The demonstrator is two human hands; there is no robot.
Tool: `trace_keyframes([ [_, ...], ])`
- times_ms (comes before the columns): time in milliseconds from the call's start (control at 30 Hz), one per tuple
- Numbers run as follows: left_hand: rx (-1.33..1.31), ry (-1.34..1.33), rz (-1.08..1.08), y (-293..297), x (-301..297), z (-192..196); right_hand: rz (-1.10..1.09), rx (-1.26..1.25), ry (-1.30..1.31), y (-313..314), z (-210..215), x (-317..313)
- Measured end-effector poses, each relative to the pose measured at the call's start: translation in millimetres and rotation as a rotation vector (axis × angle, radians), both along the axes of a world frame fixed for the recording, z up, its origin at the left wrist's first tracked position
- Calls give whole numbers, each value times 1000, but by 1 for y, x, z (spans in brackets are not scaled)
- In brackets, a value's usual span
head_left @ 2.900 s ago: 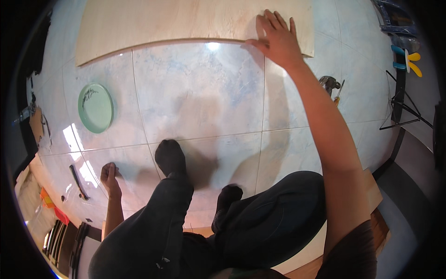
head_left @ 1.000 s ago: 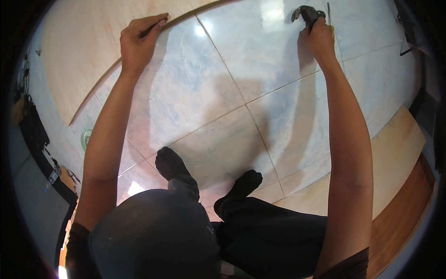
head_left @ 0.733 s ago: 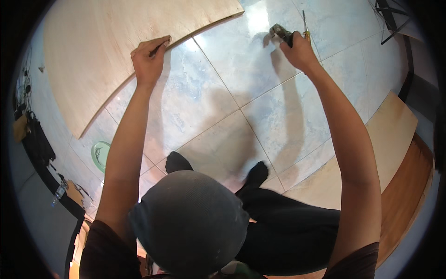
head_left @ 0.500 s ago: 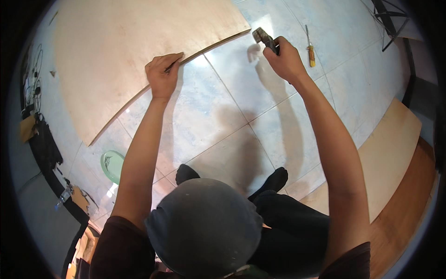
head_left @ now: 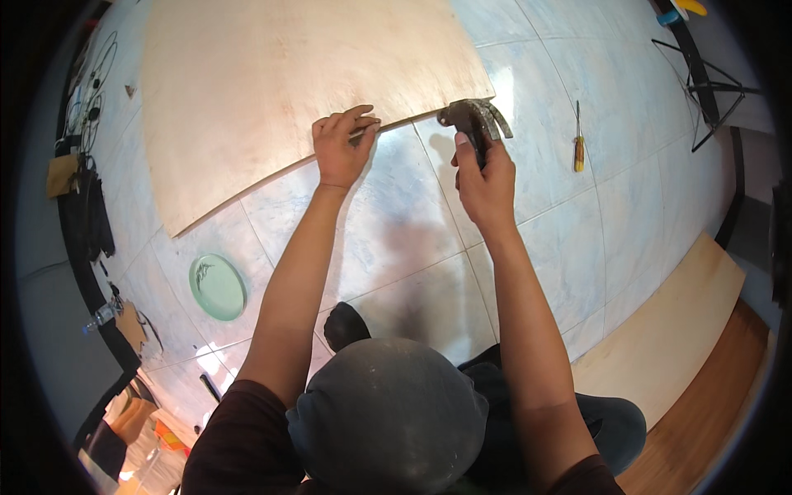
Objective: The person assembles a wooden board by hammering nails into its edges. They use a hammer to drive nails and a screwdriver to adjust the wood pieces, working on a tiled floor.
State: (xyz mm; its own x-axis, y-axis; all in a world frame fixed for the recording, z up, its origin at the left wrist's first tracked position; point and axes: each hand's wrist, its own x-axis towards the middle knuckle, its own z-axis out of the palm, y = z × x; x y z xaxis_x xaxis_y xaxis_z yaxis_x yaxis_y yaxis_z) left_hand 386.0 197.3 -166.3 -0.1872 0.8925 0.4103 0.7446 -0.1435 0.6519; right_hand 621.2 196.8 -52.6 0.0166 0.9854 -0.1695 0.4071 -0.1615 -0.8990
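A large pale wooden board (head_left: 297, 66) lies on the tiled floor, its near edge running past both hands. My left hand (head_left: 338, 155) rests at that edge with thumb and forefinger pinched together; what they hold, if anything, is too small to make out. In my right hand (head_left: 488, 188) is a claw hammer (head_left: 469, 120), gripped by its dark handle. Its head is beside the board's right corner, the claw pointing right. Whether the head touches the board, I cannot tell.
A screwdriver (head_left: 579, 151) with a yellow handle lies to the right. On the left, a green plate (head_left: 219, 295) holds several thin dark pieces. Another pale board (head_left: 668, 330) lies at lower right, and thin black metal legs (head_left: 711, 87) stand at upper right. Cables (head_left: 97, 91) lie far left.
My right hand has brought the hammer down and left, closer to my left hand and the board edge. The hammer has turned in my grip. The view has shifted too.
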Motion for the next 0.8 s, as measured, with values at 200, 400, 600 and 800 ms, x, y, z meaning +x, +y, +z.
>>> trace_keyframes([
  [200,44,39,30,-2,-2,-4,190,138,-138,-6,5,-42],
  [400,86,-1,39,-4,-1,-7,284,171,-193,-3,-4,-66],
  [600,133,-33,72,-3,2,-19,350,198,-302,2,-22,-71],
  [800,75,-84,60,-5,7,-9,326,249,-207,-5,-14,-77],
])
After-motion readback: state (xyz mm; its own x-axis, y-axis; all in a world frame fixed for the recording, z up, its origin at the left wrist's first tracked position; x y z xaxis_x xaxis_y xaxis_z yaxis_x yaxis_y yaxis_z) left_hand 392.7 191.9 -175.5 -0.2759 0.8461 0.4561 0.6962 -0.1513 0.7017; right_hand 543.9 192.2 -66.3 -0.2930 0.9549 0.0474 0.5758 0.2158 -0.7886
